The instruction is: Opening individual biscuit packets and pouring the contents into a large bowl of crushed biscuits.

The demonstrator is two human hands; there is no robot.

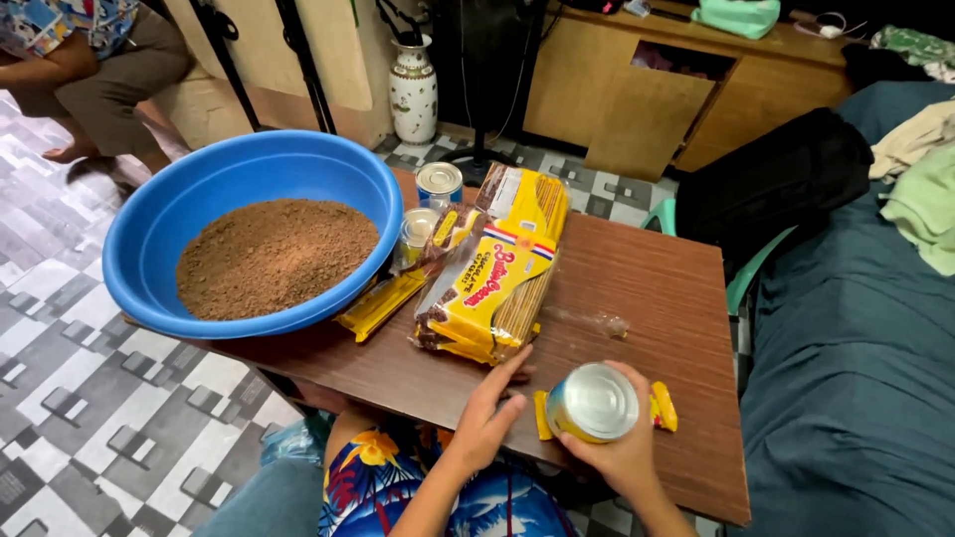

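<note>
My right hand (625, 449) grips a tin can (593, 401) with a yellow label, its silver top facing up, near the front edge of the brown wooden table (637, 278). My left hand (489, 416) rests flat on the table just left of the can, fingers spread, its fingertips near a yellow biscuit package (495, 276) that lies in the middle of the table. A big blue basin (159, 224) of brown crumbs (274, 256) stands at the table's left end and overhangs the edge.
Two more tin cans (439, 183) stand behind the package beside the basin. A flat yellow wrapper (380, 304) lies under the basin's rim. Another person (95, 70) sits on the floor at far left. A vase (413, 91), a wooden cabinet (647, 109) and a bed (856, 328) surround the table.
</note>
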